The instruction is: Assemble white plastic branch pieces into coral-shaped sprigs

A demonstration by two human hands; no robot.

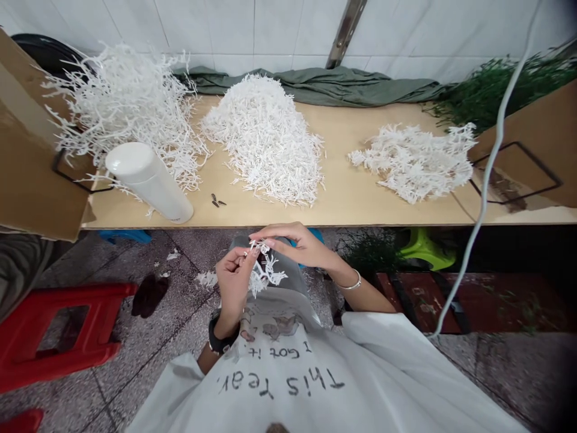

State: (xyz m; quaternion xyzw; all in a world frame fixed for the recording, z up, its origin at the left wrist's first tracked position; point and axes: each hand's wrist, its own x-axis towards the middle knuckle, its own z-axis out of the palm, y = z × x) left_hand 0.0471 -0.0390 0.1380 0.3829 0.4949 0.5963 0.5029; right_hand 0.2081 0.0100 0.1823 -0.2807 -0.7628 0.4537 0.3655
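While fingers (253,251) of both hands pinch a white sprig (267,270), piles (270,141) cover the tan table (340,198) by tiled wall (279,27).

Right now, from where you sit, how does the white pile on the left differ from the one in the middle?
The left pile is loose and airy, with long, branching strands; the middle pile is a denser heap of short bits. The left pile is partly hidden by a white bottle; nothing stands in front of the middle pile. Both are white.
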